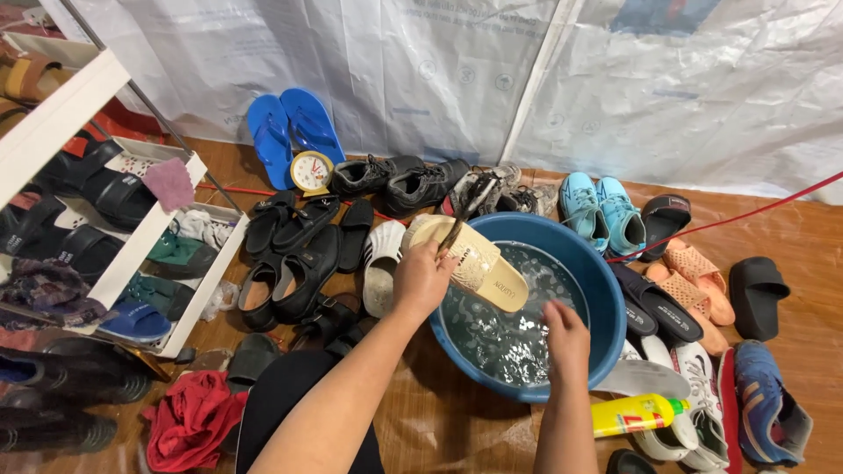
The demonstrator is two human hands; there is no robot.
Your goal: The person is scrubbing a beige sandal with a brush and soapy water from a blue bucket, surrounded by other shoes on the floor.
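A blue basin [606, 298] of soapy water sits on the floor in front of me. My left hand [420, 279] grips a beige slide sandal [479, 263] by its near end and holds it tilted over the basin's left rim. My right hand [566, 338] is lower, fingers together, reaching into the basin just above the water; whether it holds anything is hidden.
Many shoes ring the basin: black sandals [299, 263], blue flip-flops [290, 132], turquoise sneakers [601, 211], orange slides [694, 281]. A small clock [312, 171] stands behind. A white shoe rack [132, 237] is left. A yellow bottle [637, 414] and red cloth [189, 421] lie near.
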